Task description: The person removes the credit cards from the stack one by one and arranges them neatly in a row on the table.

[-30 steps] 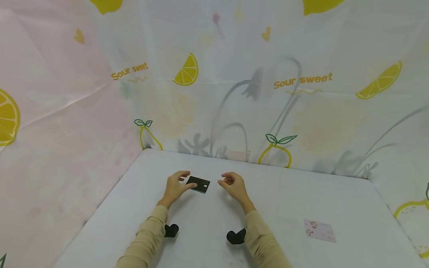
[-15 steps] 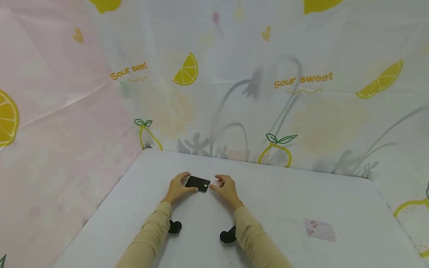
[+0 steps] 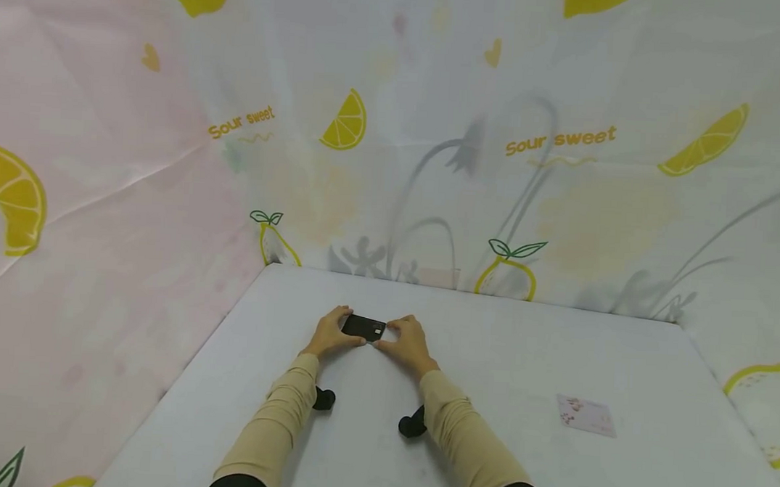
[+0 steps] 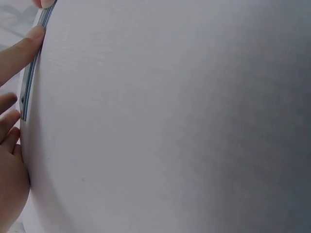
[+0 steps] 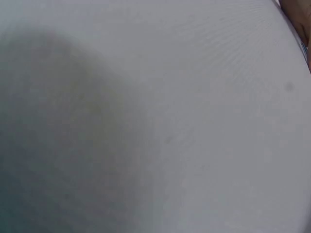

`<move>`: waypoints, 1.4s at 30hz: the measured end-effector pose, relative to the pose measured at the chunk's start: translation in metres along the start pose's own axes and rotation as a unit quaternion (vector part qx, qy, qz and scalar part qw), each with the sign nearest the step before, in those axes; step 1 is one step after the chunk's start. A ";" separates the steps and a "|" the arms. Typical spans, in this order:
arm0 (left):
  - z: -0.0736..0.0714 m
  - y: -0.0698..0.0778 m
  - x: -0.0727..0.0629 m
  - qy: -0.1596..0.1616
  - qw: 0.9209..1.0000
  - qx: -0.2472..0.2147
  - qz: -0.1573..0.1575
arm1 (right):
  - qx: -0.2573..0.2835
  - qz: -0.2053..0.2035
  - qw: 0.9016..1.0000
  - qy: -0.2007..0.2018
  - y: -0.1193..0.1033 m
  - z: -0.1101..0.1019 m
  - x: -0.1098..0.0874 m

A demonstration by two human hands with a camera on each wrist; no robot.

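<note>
A black card with a small pale chip mark lies at the top of a thin stack in the head view. Layered edges of the card stack show in the left wrist view. My left hand grips the stack at its left end, thumb along the near edge and fingers at the far side. At the right end, my right hand holds the stack's corners between thumb and fingers. The right wrist view catches only a bit of the right hand at its upper right corner.
A pale pink card with a floral print lies flat on the white table, to the right of the right arm. Patterned cloth walls stand along the table's back and left sides.
My right hand has moved left from beside the stack and now holds its right end. The left hand keeps its grip. The pink card lies where it was.
</note>
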State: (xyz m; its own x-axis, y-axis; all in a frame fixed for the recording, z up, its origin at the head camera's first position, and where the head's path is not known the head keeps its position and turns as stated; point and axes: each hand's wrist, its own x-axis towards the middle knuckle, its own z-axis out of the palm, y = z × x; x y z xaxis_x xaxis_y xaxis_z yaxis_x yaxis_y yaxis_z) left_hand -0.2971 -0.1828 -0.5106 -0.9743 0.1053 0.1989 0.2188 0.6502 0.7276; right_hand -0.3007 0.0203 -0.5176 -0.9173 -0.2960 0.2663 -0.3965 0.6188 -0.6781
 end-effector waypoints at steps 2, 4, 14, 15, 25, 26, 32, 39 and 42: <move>-0.001 0.001 0.001 -0.010 1.000 0.004 -0.004 | -0.010 0.001 1.000 -0.011 -0.001 0.000 0.001; -0.001 0.002 0.001 -0.021 1.000 0.013 -0.007 | -0.018 0.000 1.000 -0.017 -0.004 0.000 0.003; 0.001 0.002 0.003 -0.046 0.998 0.032 -0.014 | -0.060 0.046 0.996 -0.049 -0.016 -0.001 0.012; 0.002 0.002 0.003 -0.047 0.998 0.039 -0.013 | -0.059 0.051 0.996 -0.053 -0.017 -0.001 0.013; 0.002 0.006 0.004 -0.037 0.999 0.019 -0.006 | -0.004 0.081 0.995 -0.057 -0.023 -0.008 0.018; 0.002 0.006 0.004 -0.034 0.999 0.018 -0.002 | 0.007 0.078 0.996 -0.052 -0.024 -0.008 0.018; 0.005 0.001 0.004 -0.019 1.000 0.011 0.022 | 0.066 0.071 0.995 -0.034 -0.026 -0.005 0.015; 0.005 -0.001 0.000 -0.014 1.000 0.004 0.023 | 0.033 0.055 0.996 -0.055 -0.027 0.002 0.014; 0.003 0.000 -0.003 -0.007 1.000 -0.008 0.021 | 0.006 0.035 0.997 -0.069 -0.028 0.004 0.014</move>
State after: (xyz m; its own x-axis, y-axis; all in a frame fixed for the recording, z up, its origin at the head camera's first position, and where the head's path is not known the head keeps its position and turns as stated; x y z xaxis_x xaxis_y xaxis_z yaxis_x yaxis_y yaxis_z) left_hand -0.2942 -0.1807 -0.5132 -0.9648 0.1437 0.2202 0.2607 0.6324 0.7294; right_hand -0.3021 -0.0036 -0.4979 -0.9285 -0.3508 0.1219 -0.3309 0.6325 -0.7003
